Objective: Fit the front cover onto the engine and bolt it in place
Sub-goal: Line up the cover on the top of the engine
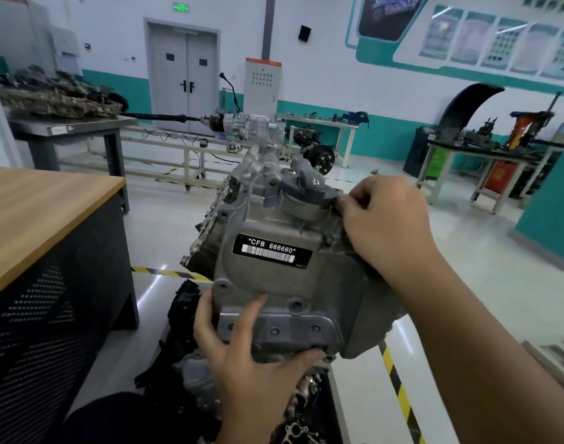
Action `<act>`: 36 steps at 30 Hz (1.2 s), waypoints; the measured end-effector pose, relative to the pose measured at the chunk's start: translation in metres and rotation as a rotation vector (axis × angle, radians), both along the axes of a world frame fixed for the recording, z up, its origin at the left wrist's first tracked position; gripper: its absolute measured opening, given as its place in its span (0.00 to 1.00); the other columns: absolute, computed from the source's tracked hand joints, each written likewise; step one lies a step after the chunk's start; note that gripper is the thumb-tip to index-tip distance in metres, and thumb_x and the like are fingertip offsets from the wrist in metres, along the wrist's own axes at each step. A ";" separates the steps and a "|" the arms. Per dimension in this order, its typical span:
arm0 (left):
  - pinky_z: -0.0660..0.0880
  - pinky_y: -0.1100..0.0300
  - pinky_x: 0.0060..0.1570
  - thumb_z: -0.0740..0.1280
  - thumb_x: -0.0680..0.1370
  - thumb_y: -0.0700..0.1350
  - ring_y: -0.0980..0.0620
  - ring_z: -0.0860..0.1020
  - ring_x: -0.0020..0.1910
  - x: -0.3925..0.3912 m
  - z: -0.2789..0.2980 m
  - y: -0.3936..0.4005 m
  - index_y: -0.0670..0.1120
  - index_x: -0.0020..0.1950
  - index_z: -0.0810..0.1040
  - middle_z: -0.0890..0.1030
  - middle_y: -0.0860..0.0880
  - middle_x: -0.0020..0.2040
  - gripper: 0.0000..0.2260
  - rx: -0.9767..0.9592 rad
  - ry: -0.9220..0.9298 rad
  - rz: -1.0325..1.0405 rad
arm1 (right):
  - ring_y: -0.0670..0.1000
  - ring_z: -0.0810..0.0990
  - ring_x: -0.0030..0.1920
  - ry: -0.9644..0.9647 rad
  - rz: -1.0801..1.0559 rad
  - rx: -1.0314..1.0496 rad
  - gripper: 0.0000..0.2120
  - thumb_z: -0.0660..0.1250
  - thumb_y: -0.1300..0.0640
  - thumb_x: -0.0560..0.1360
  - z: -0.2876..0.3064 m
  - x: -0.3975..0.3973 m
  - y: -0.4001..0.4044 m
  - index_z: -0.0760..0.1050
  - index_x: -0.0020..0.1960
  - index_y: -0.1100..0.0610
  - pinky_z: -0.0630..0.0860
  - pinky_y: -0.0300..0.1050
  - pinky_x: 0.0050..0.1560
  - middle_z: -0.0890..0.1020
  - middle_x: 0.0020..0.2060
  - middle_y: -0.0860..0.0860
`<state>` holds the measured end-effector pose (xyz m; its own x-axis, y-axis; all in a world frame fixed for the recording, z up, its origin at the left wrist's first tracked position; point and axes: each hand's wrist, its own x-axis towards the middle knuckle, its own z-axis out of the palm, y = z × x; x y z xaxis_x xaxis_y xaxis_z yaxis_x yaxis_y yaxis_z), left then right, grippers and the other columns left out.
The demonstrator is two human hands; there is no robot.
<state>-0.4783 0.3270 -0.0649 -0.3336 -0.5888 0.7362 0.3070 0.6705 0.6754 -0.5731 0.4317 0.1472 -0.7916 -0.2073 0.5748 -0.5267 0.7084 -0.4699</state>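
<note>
The front cover, labelled CFB 666660, sits against the engine, held there by both hands. The left hand grips its lower edge, thumb on the face; the right hand pinches its upper right corner beside the grey cap. Several bolt holes look empty, so I judge bolting not yet done.

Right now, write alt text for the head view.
Two bare hands hold a grey front cover against an engine: the left hand grips its lower edge, the right hand pinches near the oil filler cap. A workshop lies behind.
</note>
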 end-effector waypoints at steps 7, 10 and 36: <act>0.67 0.68 0.69 0.81 0.53 0.67 0.51 0.64 0.77 -0.005 0.002 -0.005 0.54 0.55 0.80 0.61 0.39 0.77 0.35 -0.037 0.077 -0.070 | 0.42 0.77 0.33 -0.061 0.025 -0.119 0.12 0.76 0.52 0.75 0.006 -0.004 0.002 0.81 0.33 0.52 0.65 0.30 0.28 0.80 0.28 0.44; 0.66 0.65 0.71 0.82 0.54 0.69 0.47 0.66 0.77 -0.010 -0.003 -0.008 0.53 0.54 0.82 0.60 0.40 0.78 0.35 -0.059 0.090 -0.053 | 0.43 0.73 0.31 -0.015 -0.026 -0.068 0.19 0.70 0.51 0.80 -0.002 -0.005 -0.002 0.75 0.31 0.53 0.67 0.28 0.29 0.78 0.28 0.47; 0.69 0.60 0.70 0.82 0.53 0.70 0.42 0.67 0.75 -0.004 0.002 -0.014 0.48 0.42 0.83 0.63 0.40 0.75 0.31 -0.086 0.037 -0.036 | 0.42 0.77 0.33 0.060 0.004 -0.085 0.14 0.76 0.49 0.75 0.003 0.000 0.001 0.78 0.33 0.49 0.69 0.32 0.31 0.80 0.30 0.44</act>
